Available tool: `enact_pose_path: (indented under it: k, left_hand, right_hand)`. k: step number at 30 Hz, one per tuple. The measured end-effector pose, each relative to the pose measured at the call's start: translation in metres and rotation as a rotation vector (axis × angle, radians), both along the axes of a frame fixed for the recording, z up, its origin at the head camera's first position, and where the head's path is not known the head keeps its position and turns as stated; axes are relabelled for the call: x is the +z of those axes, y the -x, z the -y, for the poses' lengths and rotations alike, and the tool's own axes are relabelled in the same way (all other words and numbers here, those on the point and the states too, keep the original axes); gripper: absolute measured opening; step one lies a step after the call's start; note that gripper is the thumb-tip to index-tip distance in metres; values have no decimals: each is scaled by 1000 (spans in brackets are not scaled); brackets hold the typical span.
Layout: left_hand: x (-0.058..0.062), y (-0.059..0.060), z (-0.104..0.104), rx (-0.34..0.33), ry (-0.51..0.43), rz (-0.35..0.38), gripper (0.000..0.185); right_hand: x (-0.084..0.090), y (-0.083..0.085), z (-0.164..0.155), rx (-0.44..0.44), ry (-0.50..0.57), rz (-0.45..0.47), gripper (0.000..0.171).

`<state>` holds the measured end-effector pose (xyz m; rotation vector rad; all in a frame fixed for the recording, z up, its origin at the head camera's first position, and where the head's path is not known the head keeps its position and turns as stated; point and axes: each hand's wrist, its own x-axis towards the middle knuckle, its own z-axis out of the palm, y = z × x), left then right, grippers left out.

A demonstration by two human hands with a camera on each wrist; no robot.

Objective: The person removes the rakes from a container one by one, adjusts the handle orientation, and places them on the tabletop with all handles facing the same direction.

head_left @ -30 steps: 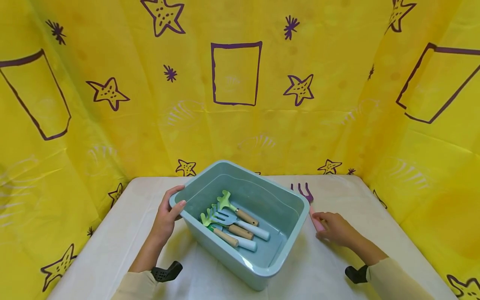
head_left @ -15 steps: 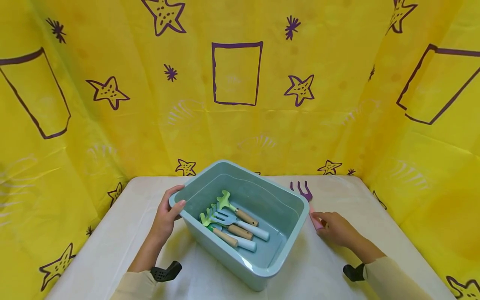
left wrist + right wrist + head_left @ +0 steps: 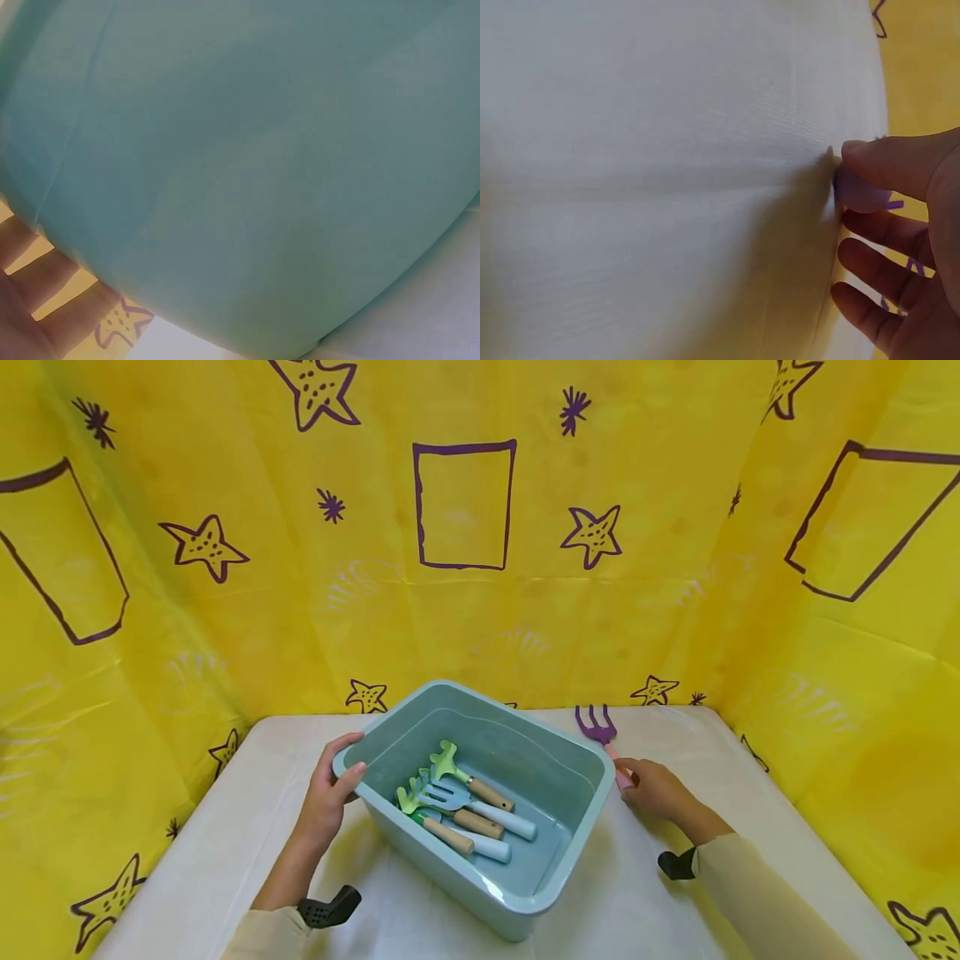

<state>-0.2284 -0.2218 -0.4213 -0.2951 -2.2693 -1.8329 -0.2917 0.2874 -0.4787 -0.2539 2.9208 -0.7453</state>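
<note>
A purple garden fork [image 3: 598, 728] with a pink handle is held by the right hand [image 3: 654, 788], just beside the right wall of a pale teal plastic tub [image 3: 525, 900]. The prongs are pointed away from the person, toward twelve o'clock, and are raised slightly above the white table [image 3: 225, 852]. The handle end is pinched between the thumb and curled fingers; in the right wrist view the thumb [image 3: 900, 161] is seen pressed over the pink handle tip [image 3: 861, 193], with the other fingers [image 3: 877, 262] loosely curled beneath it. Seen from the tub's middle, the fork lies at about two o'clock.

The tub is set at an angle near the middle of the table. Its rim at the nine o'clock corner is gripped by the left hand [image 3: 328, 797], the thumb hooked over the edge and the fingers wrapped round the outer wall. In the left wrist view the tub wall [image 3: 255, 172] fills nearly everything, with fingers [image 3: 45, 277] seen at the lower left edge.

Inside the tub several small garden tools [image 3: 457, 806] are laid side by side, with green and blue-grey heads toward ten o'clock and wooden or white handles toward four o'clock.

The table is enclosed on three sides by a yellow cloth [image 3: 465, 610] printed with purple stars and squares.
</note>
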Motion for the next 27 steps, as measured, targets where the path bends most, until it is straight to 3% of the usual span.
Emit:
enact_pose_path:
  k: [12, 27]
  left_hand:
    - [0, -1, 1, -7, -5, -2, 46]
    - [0, -1, 1, 0, -6, 2, 47]
  right_hand:
    - [3, 5, 5, -71, 11, 31, 58]
    - [12, 1, -2, -62, -30, 58, 64]
